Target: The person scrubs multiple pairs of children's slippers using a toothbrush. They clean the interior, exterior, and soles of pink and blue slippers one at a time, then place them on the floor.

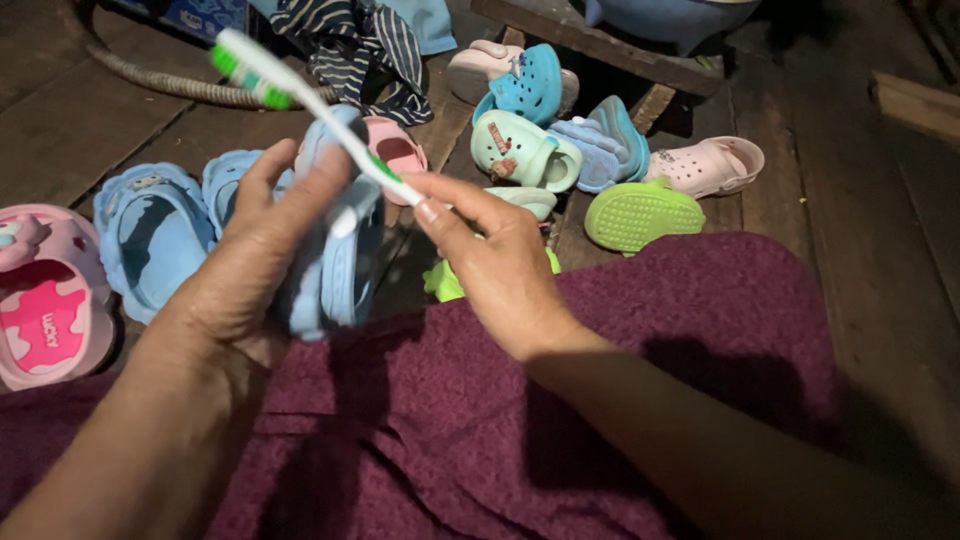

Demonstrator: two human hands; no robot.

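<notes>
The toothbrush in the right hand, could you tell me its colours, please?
White with green, clearest in the head view: toothbrush.

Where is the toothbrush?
The toothbrush is in the right hand, sticking up across the blue shoe held by the left hand.

I saw a white plastic toothbrush with green accents [300,100], a pale blue rubber clog [335,270], a lime green clog sole [643,214], a pink sandal [45,295], a navy-and-white striped cloth [360,45] and a maroon textured skirt [600,400].

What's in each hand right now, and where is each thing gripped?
Left hand holds a light blue clog around its side; right hand pinches a white-and-green toothbrush at its handle end.
</notes>
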